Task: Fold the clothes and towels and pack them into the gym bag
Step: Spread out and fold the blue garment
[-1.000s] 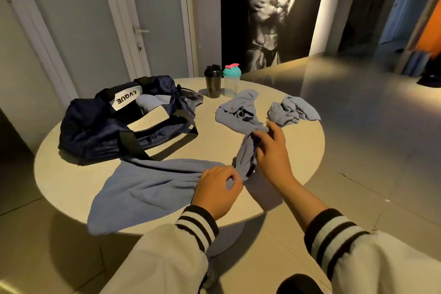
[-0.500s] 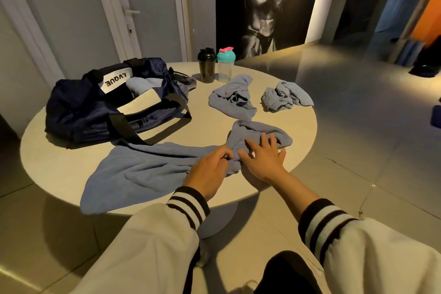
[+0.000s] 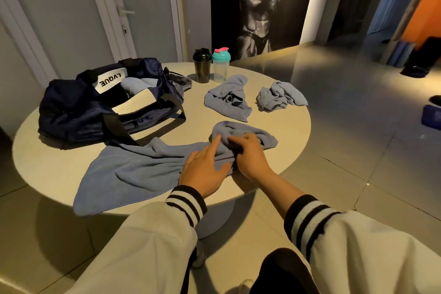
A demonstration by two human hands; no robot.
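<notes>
A large blue towel lies spread over the near side of the round table, one corner drooping past the front edge. Its right end is bunched into a lump. My left hand rests flat on that lump with the fingers apart. My right hand grips the bunched cloth right beside it. A navy gym bag with a white label stands open at the left, with pale blue cloth inside. Two crumpled blue cloths lie further back: one in the middle, one at the right.
A black shaker bottle and a clear one with a teal lid stand at the table's far edge. The bag's black strap loops onto the towel. Doors are behind the table, tiled floor to the right.
The towel end that my right hand held up a second ago now lies on the table. Both hands have come down onto the bunched part.
</notes>
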